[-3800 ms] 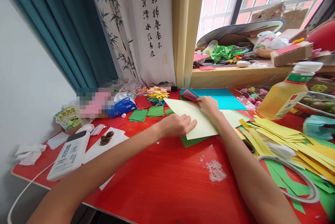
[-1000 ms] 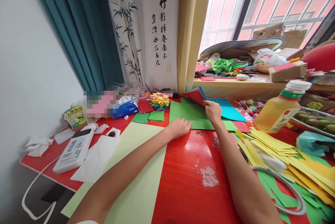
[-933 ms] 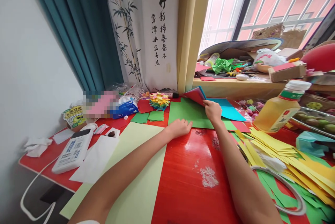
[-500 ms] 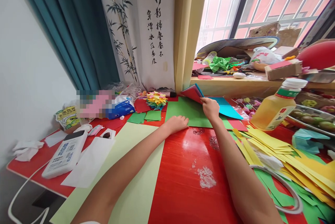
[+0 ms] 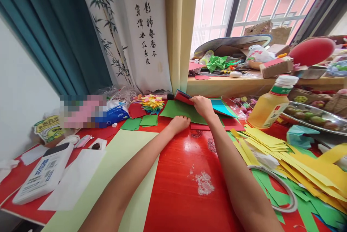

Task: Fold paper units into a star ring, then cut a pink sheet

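A stack of coloured paper lies at the far side of the red table. My right hand is closed on the near edge of red and blue paper sheets, holding them tilted up. Under them spreads a green paper sheet, its near edge raised over a red sheet. My left hand has curled fingers at the green sheet's near edge; its fingertips are partly hidden. To the right of my right hand shows a light-blue sheet.
Small green squares and a layered paper ornament stand left of the stack. A pale green sheet lies under my left forearm. On the right are a juice bottle, yellow paper strips and a tape roll.
My right hand has moved over the stack with the red and blue sheets, lower and more to the left. The green sheet's near edge has risen, showing more red paper beneath. The view has shifted right.
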A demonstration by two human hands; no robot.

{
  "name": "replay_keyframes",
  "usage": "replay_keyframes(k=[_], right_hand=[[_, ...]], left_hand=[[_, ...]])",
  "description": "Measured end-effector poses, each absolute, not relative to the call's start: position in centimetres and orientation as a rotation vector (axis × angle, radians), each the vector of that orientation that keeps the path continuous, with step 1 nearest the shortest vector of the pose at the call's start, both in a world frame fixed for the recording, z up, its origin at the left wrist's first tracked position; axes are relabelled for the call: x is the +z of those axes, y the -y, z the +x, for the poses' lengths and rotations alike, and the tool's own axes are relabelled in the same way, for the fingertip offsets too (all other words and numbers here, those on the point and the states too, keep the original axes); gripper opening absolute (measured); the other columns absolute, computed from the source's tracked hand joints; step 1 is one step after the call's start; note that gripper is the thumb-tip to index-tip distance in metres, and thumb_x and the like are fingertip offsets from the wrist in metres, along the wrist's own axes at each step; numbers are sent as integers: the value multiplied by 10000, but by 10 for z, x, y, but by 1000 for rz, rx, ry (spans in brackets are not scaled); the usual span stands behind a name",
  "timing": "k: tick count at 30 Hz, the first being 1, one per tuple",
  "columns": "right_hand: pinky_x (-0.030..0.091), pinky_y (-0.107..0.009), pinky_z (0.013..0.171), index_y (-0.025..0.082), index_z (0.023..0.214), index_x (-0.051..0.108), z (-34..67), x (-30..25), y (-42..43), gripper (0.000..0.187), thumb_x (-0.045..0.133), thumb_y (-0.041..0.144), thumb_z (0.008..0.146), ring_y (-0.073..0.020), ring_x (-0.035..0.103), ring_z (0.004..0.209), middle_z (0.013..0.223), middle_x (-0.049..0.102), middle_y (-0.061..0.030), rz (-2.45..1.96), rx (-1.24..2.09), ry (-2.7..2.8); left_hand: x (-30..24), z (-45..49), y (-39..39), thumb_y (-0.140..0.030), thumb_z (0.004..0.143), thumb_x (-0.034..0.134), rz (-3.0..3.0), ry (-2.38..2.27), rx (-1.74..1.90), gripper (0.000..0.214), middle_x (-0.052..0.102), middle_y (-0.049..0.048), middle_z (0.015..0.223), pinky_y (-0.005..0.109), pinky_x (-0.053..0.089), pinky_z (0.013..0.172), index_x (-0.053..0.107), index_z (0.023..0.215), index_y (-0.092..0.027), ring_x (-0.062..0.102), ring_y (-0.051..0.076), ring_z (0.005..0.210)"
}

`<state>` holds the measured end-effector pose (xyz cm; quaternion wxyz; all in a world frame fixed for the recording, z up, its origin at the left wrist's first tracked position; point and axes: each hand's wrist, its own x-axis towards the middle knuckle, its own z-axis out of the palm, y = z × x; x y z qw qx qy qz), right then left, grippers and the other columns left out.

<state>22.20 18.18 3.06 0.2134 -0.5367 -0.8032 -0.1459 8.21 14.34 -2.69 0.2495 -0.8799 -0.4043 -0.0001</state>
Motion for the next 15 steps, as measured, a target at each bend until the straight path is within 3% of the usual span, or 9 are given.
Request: replay_keyframes(k=[7,15], right_hand=[[426,-230,709,262,1042,602,225,41,-183,382,392,76,784,-171,582,914,1050,628,-17,-1372,-460,2299],[325,-248,912,203,1037,615,229,45,-189,389,382,37,773,-144,570,938,1009,645,-36,-1273,-502,2319]], left_hand=[[-28,103,-164,-40,816,343,-2426,1099,-77,257,603,164,798,291,430,539,556,958,-63,623,227,691],[-23,137,-189,-52,805,361,-2598,1031,-214,267,624,140,713,306,407,604,619,870,-69,602,219,710]])
